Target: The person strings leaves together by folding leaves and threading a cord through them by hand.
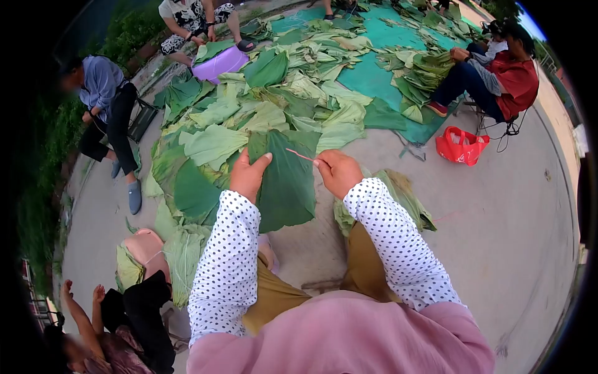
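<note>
Broad dark-green leaf point(286, 190) lengthwise away from wearer, left hand point(248, 176) gripping it, right hand point(340, 172) pinching thin pink string point(299, 154) pointing left

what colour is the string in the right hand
Pink; the string shows best in the head view, at the right hand.

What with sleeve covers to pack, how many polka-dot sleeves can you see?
2. The left sleeve covers the forearm behind the left hand; the right sleeve covers the one behind the right hand, which pinches a pink string. None looks hidden.
</note>
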`<control>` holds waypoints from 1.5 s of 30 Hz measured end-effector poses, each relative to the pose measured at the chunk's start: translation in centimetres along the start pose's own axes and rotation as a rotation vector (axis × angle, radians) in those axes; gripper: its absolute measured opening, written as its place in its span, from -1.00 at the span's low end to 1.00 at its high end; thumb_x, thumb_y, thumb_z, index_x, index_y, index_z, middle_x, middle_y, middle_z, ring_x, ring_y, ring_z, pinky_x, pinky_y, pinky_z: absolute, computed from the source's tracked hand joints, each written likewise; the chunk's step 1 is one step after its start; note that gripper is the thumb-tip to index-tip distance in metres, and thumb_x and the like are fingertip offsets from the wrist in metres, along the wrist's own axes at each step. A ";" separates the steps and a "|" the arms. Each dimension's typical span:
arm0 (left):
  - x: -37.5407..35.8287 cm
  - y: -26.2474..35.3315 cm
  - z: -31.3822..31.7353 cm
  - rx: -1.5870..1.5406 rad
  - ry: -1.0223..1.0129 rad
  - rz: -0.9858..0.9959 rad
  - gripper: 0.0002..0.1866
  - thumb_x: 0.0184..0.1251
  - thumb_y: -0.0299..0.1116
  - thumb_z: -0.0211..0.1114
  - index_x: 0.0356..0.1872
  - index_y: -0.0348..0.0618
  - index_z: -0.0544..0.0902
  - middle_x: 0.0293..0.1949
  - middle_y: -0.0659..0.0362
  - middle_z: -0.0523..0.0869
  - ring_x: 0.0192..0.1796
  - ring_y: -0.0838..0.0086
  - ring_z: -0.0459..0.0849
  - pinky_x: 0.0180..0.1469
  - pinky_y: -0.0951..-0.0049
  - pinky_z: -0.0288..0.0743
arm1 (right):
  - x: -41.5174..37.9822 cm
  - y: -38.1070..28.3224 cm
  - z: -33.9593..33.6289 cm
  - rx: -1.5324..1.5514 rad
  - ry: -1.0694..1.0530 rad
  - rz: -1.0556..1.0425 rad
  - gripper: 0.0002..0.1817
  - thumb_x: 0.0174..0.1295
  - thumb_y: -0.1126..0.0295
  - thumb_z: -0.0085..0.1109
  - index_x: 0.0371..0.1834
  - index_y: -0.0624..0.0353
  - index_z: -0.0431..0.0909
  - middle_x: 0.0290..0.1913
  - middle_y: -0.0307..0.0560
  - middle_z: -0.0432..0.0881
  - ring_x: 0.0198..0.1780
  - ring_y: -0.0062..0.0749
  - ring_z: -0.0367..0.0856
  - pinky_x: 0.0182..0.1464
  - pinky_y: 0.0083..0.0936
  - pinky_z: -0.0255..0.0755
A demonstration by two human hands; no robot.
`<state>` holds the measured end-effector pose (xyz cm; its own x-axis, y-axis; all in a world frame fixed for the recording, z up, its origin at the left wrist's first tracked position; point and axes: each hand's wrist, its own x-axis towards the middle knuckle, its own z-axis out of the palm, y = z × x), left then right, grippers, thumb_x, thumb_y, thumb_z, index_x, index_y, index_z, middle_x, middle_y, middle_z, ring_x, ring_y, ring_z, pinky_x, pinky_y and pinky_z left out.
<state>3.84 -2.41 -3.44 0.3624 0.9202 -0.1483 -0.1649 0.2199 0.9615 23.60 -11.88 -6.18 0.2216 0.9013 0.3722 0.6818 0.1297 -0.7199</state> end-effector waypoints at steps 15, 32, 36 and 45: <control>1.4 -1.6 1.4 -0.135 -0.061 -0.100 -0.62 0.24 -0.56 0.28 0.11 -0.24 0.52 -0.02 0.17 0.67 -0.01 0.45 0.63 0.08 0.42 0.47 | 0.6 1.1 0.3 -0.066 -0.085 0.085 -0.84 0.29 0.30 0.08 -0.27 0.15 0.56 -0.30 0.09 0.58 -0.25 0.06 0.56 -0.22 -0.14 0.43; 1.0 -1.5 0.6 -0.086 -0.027 0.028 -0.68 0.35 -0.40 0.26 0.10 -0.19 0.56 -0.01 0.21 0.66 0.02 0.52 0.58 0.14 0.46 0.39 | 0.4 0.9 -0.2 0.038 -0.008 0.022 -0.89 0.26 0.45 0.14 -0.28 0.28 0.55 -0.37 0.07 0.54 -0.30 -0.04 0.53 -0.22 -0.28 0.41; 1.3 -1.5 0.1 0.005 -0.042 0.000 -0.68 0.35 -0.43 0.23 0.11 -0.22 0.55 0.01 0.21 0.66 0.02 0.52 0.58 0.13 0.48 0.39 | 0.3 0.3 -0.6 0.064 -0.005 -0.005 -0.89 0.26 0.45 0.13 -0.27 0.28 0.55 -0.38 0.04 0.53 -0.31 -0.07 0.53 -0.23 -0.31 0.41; 1.5 -1.4 1.5 0.126 -0.022 -0.003 -0.67 0.31 -0.51 0.24 0.08 -0.27 0.49 -0.09 0.17 0.67 -0.05 0.52 0.60 0.04 0.50 0.44 | 0.5 0.3 -0.4 0.068 -0.029 -0.003 -0.89 0.26 0.43 0.13 -0.27 0.26 0.55 -0.37 0.05 0.54 -0.31 -0.06 0.55 -0.24 -0.30 0.43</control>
<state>5.97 -1.84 -4.69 0.3830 0.9119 -0.1477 -0.0476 0.1791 0.9827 24.17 -11.55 -6.02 0.1988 0.9125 0.3575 0.6332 0.1588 -0.7575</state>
